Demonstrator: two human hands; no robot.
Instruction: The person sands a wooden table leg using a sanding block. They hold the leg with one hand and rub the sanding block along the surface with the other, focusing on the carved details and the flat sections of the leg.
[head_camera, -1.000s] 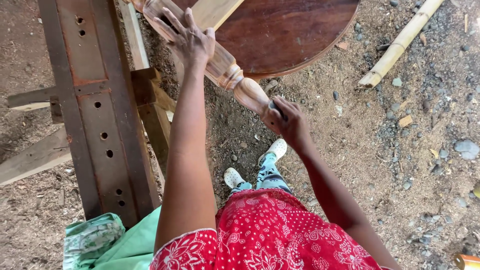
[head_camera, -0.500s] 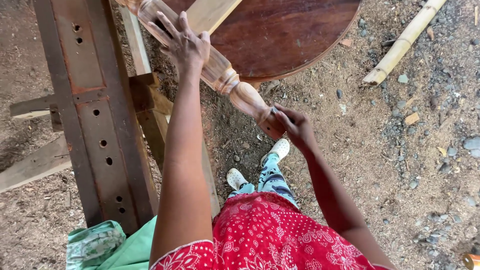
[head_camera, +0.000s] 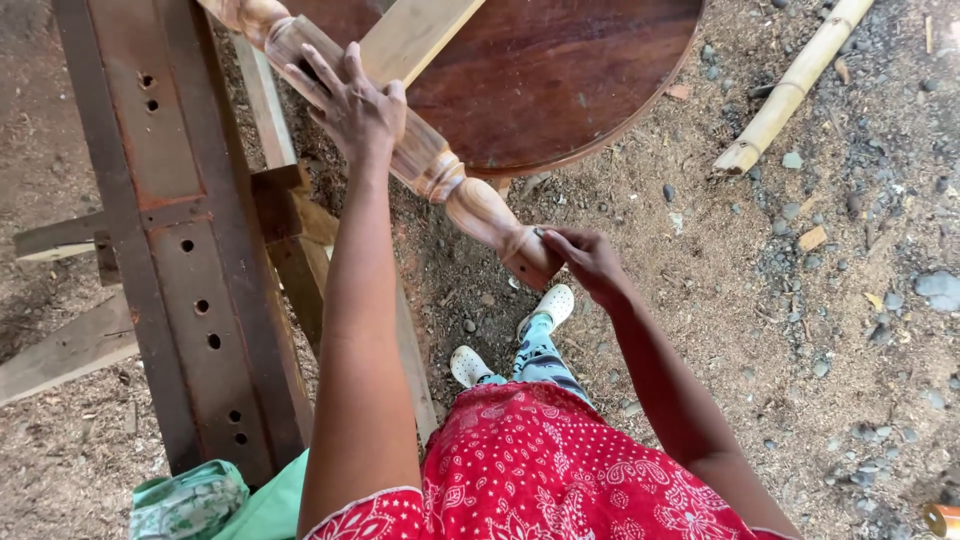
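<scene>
- Far left: loose wooden planks (head_camera: 70, 345) are seen lying on sawdust-covered dirt.
- Bottom left: a green patterned cloth (head_camera: 190, 500) is seen at the frame edge.
- Left of centre: a rusty steel beam (head_camera: 180, 230) with drilled holes is laid across the planks, running from the top edge down to the lower left.
- Just right of the beam: pale timber rails (head_camera: 300, 240) are crossed beneath it.
- The left hand (head_camera: 352, 105) is laid flat on the upper section of a turned wooden leg (head_camera: 440, 175), fingers spread, palm pressed down; it is not wrapped around it.
- The leg is held tilted, from the top left down to the centre, above the ground and over the timber rails.
- A pale plank (head_camera: 415, 35) is seen crossing behind the leg, near its upper part.
- The right hand (head_camera: 590, 262) is closed on the leg's lower end, fingers curled against the end block.
- The hands are kept well apart, one at each end of the leg.
- Below the leg: white shoes (head_camera: 510, 335) are seen on the dirt, with a red patterned garment (head_camera: 540, 470) at the bottom edge.
- Top centre: a round dark wooden tabletop (head_camera: 560, 80) is seen behind the leg.
- Upper right: a bamboo pole (head_camera: 790, 90) is seen lying on gravel, well clear of both hands.
</scene>
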